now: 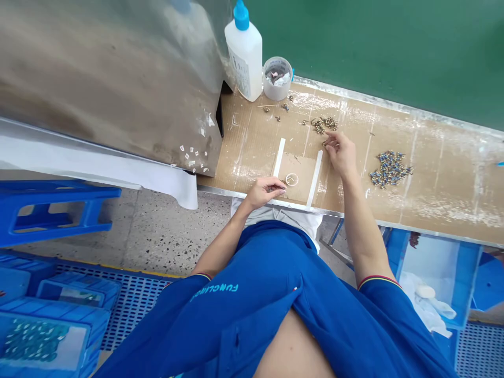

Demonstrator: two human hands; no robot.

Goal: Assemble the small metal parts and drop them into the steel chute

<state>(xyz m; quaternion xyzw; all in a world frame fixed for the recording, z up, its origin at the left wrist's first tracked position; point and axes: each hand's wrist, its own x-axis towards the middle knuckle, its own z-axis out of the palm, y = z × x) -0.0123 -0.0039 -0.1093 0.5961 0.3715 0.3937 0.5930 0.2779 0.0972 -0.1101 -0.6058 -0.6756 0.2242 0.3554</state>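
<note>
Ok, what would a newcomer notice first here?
A white bottle with a blue cap stands at the back of the cardboard-covered bench. The right hand reaches toward a cluster of brass parts, with a heap of blue-and-brass parts further right. The left hand sits by a small clear ring.

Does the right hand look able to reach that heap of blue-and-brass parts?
Probably yes: the right hand is close to the heap of blue-and-brass parts, with only cardboard-covered bench top between them.

the left hand (264, 192) sits just below center of the frame, fingers bunched and pointing right; the right hand (340, 154) sits higher, right of center, fingers curled leftward, its bare forearm (360, 220) rising from the lower right.
</note>
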